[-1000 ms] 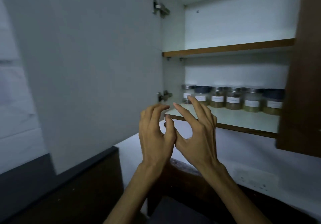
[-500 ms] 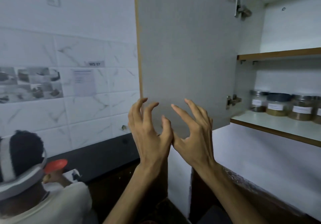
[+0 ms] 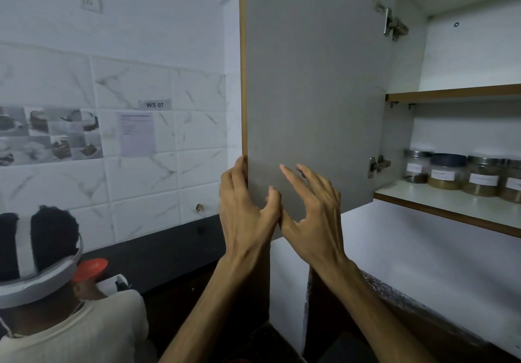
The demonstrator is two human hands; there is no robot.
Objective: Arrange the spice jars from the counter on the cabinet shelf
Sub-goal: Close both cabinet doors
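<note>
Open cabinet door (image 3: pixel 310 81) — left hand (image 3: pixel 245 210) gripping edge, spice jars (image 3: pixel 462 175) shelved behind

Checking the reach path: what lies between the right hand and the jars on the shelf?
In the head view, the open door and its lower hinge lie between the right hand and jars.

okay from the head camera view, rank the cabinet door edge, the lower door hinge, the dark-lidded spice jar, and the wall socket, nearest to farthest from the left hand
1. Cabinet door edge: the left hand fingers wrap it.
2. Lower door hinge: to the right, across the door panel.
3. Dark-lidded spice jar: farther right, on the shelf.
4. Wall socket: high up on the left wall.

The jar and the socket are ranked by how they appear in the image.
</note>
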